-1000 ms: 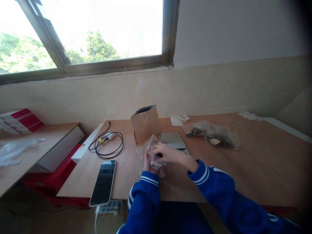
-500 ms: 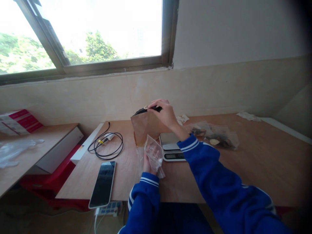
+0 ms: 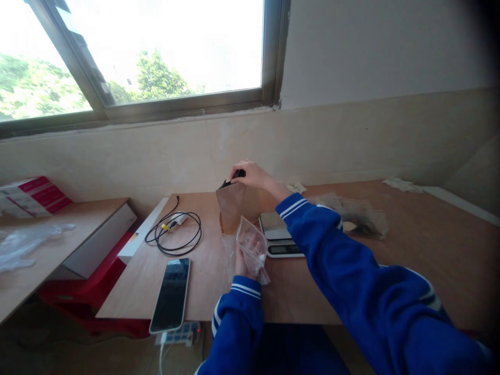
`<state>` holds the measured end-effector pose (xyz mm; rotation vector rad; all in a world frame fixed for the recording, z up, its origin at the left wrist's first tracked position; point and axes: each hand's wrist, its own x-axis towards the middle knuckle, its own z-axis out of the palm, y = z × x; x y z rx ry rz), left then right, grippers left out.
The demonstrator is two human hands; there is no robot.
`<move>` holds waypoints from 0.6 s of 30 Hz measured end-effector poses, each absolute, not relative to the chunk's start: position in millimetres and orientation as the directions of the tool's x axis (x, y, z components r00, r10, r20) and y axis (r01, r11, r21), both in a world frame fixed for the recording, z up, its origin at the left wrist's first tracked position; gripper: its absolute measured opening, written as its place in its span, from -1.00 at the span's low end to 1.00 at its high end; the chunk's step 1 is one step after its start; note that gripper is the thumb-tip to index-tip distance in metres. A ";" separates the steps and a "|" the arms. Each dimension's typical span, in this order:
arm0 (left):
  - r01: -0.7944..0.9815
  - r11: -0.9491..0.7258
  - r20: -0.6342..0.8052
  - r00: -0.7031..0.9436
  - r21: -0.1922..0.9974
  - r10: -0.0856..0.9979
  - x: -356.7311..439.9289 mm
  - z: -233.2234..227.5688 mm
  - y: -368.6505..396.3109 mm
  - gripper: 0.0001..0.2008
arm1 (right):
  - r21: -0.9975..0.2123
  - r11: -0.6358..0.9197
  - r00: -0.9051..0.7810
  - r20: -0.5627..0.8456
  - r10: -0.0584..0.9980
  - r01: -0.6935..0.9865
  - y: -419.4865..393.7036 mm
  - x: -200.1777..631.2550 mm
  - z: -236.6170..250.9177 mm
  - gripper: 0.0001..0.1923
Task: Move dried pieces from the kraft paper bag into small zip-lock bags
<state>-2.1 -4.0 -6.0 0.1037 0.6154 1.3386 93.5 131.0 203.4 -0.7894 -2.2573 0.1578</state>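
A long wooden table (image 3: 410, 260) is seen under a window (image 3: 156, 52). On the table a phone (image 3: 171, 294) lies flat, and a black cable (image 3: 175, 234) is coiled behind it. A brown paper bag (image 3: 234, 208) stands upright near the middle, and a small scale (image 3: 278, 234) sits just beside it on the right. Clear bags with bits inside (image 3: 359, 221) lie further right. The right hand (image 3: 250, 174) is held at the open top of the brown bag, with fingers closed around a small dark thing (image 3: 234, 177); what it is cannot be told. The left hand (image 3: 244, 258) is closed on a small clear bag (image 3: 253, 250), which is held up in front of the scale. The step seems to be a scoop being dipped into the brown bag. For the next move, a little would likely have to be lifted out gently and the clear bag kept open.
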 end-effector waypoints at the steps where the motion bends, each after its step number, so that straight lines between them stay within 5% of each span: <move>1: -0.877 0.251 -0.350 0.102 0.411 0.931 -2.2 -5.3 -4.5 -0.51 | -0.334 0.804 -0.571 0.574 0.587 0.491 130.2 94.2 206.6 -0.96; 10: -0.865 0.239 -0.340 0.086 0.440 0.936 -1.4 0.6 -7.2 -0.52 | -0.321 0.800 -0.690 0.405 0.600 0.506 122.9 98.4 210.9 -0.94; 18: -0.851 0.250 -0.343 0.088 0.463 0.935 -2.2 -1.4 -6.5 -0.52 | -0.352 0.742 -0.546 0.512 0.663 0.570 120.9 101.8 190.8 -0.49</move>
